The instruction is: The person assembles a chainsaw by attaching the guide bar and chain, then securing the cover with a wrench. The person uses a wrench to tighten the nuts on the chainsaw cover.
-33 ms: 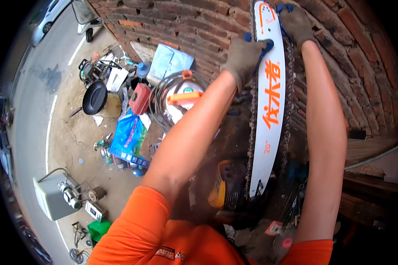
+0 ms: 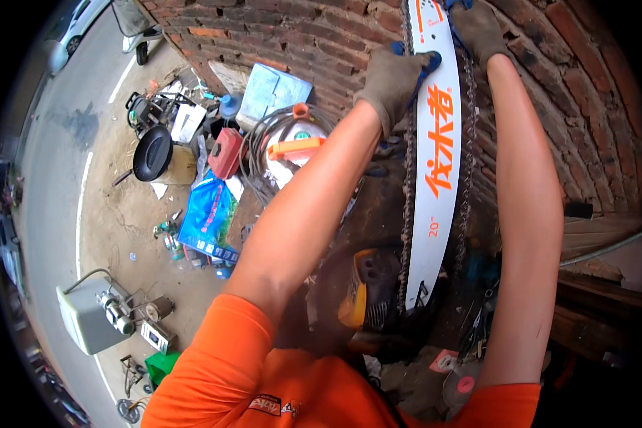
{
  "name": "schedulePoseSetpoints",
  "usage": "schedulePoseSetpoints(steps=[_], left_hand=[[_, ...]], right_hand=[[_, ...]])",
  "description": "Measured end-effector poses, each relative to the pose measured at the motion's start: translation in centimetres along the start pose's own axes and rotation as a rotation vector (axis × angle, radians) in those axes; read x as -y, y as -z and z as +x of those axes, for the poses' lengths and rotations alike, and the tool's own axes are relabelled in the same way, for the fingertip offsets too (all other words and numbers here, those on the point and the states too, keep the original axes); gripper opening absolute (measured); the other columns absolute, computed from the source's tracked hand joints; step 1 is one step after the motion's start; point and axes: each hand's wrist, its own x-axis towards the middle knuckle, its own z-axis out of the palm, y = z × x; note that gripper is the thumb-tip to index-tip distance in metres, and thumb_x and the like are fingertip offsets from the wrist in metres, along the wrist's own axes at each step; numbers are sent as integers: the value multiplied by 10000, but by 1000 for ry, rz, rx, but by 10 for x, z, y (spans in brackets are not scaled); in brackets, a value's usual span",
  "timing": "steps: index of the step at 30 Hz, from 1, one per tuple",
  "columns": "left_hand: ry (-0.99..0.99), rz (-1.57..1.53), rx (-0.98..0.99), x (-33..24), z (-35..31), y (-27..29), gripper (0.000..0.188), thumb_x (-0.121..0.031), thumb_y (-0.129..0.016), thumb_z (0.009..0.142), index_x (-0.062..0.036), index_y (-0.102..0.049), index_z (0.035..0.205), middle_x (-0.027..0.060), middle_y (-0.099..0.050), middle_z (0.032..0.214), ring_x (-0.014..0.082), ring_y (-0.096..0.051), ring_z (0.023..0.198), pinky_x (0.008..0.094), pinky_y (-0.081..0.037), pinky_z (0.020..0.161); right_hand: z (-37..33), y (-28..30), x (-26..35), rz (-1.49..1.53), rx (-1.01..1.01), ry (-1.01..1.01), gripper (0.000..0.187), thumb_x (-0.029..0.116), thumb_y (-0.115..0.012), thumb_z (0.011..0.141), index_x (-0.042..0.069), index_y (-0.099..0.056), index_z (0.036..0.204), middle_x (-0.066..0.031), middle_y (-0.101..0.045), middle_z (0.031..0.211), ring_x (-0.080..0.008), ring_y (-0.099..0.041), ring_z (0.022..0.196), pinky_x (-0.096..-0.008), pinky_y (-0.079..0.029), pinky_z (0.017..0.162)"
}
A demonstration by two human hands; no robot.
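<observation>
A long white chainsaw guide bar (image 2: 435, 164) with orange printing stands lengthwise before me, its far tip cut off by the picture's edge. Around it runs a dark saw chain (image 2: 468, 171), hanging loose off the bar's right side. My left hand (image 2: 394, 80), in a brown glove with blue fingertips, grips the bar's left edge, thumb on its white face. Farther up on the right, my gloved right hand (image 2: 478, 32) is closed around the chain beside the bar; its fingers are partly hidden. Near the bar's slotted lower end sits a yellow-and-black chainsaw body (image 2: 371, 285).
A brick wall (image 2: 321, 39) rises behind. On the ground to the left are a black frying pan (image 2: 153, 154), a blue box (image 2: 272, 96), a red container (image 2: 225, 153), coiled hose (image 2: 253, 160) and a blue bag (image 2: 208, 214). Farther left stands a grey-white bin-like box (image 2: 85, 314).
Both hands, the guide bar and the chain sit slightly higher in the picture. More of the bar's tip is now out of view.
</observation>
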Motion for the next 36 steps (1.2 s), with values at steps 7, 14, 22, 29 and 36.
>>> schedulePoseSetpoints(steps=[7, 14, 22, 29, 36], left_hand=[[37, 165, -39, -2, -1, -2, 291, -142, -763, 840, 63, -681, 1029, 143, -719, 893, 184, -667, 683, 347, -548, 593], [396, 266, 194, 6, -118, 23, 423, -338, -704, 937, 15, -666, 1167, 12, -678, 949, 68, -589, 812, 218, -492, 726], [398, 266, 127, 25, -176, 36, 227, -183, -708, 894, 11, -646, 795, 19, -605, 648, 96, -530, 571, 300, -471, 565], [304, 548, 203, 18, -179, 35, 252, -107, -644, 953, 23, -663, 1168, -31, -601, 754, 32, -492, 658, 219, -479, 600], [307, 558, 279, 22, -187, 40, 395, -91, -651, 943, 1, -561, 1316, -37, -590, 778, 35, -499, 661, 217, -471, 595]], right_hand=[[-27, 14, -13, 130, 172, 46, 435, 317, -664, 844, 47, -664, 1186, -215, -700, 1094, -322, -685, 1003, -381, -504, 914], [-65, 12, -22, 142, 181, 61, 433, 303, -662, 843, 44, -660, 1190, -210, -700, 1093, -317, -685, 998, -379, -506, 910], [-113, 11, -35, 233, 283, 59, 432, 288, -660, 842, 40, -656, 1196, -205, -701, 1092, -310, -684, 992, -376, -508, 906], [-150, 8, -42, 266, 333, 55, 430, 274, -658, 841, 36, -652, 1200, -200, -701, 1091, -305, -684, 988, -374, -510, 901], [-161, 4, -42, 259, 337, 71, 430, 261, -655, 840, 33, -648, 1205, -195, -701, 1090, -299, -684, 983, -371, -512, 897]])
